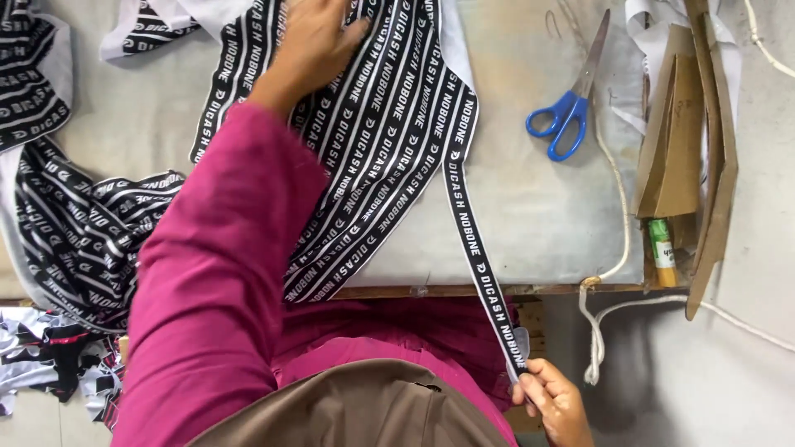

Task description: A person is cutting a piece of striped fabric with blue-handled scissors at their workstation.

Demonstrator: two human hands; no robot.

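Left hand (310,45) flat, fingers spread, pinning striped cloth (389,124) on bench (538,215). Right hand (555,401) pinching strip (476,257) end below bench edge, pulled taut. Scissors (571,103) idle; strip apparently uncut from cloth, pile at left unhandled.

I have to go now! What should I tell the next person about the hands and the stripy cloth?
Left hand: flat on the striped cloth, pressing it on the table.
Right hand: below the table edge, pinching the end of a strip that runs taut off the cloth.
Scissors lie untouched to the right, beside cardboard pieces. More cloth is heaped at left.
Done: strip partly free. Left: it remains joined at the top.
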